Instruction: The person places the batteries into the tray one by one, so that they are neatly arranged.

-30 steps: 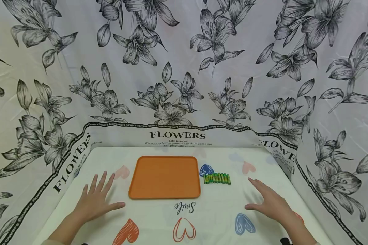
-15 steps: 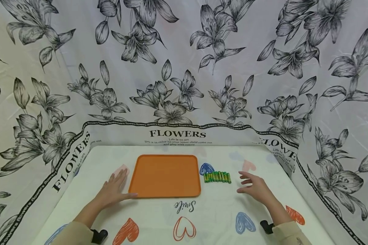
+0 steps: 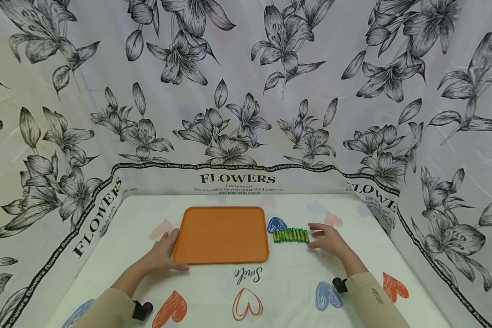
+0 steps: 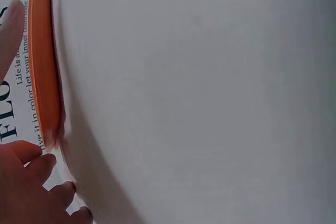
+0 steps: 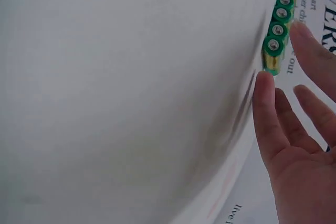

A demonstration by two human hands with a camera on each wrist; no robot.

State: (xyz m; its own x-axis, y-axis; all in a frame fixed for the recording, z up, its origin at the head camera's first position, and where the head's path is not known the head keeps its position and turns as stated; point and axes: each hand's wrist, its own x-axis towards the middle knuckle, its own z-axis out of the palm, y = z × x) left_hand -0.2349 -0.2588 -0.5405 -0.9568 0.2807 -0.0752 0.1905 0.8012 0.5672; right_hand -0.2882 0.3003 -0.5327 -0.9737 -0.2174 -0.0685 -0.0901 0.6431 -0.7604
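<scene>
An orange tray [image 3: 221,234] lies flat at the middle of the table. My left hand [image 3: 161,255] is at its near left corner, fingers along the left side and thumb spread by the front edge. In the left wrist view the bent fingertips [image 4: 48,160] come right up to the end of the tray's rim [image 4: 44,61]. Right of the tray, a row of green and yellow batteries [image 3: 291,235] lies side by side. My right hand [image 3: 330,239] reaches the row's right end, fingers parted; the right wrist view has a fingertip [image 5: 265,80] close by the last battery [image 5: 272,51].
The white tablecloth [image 3: 205,291] is printed with hearts and the word "Smile". A flower-printed curtain [image 3: 229,136] stands around the table's back and sides. Black wrist devices [image 3: 142,310] sit at both sleeves.
Both hands have moved inward, the left to the tray's near left corner and the right to the batteries' right end. Tray and batteries stay in place.
</scene>
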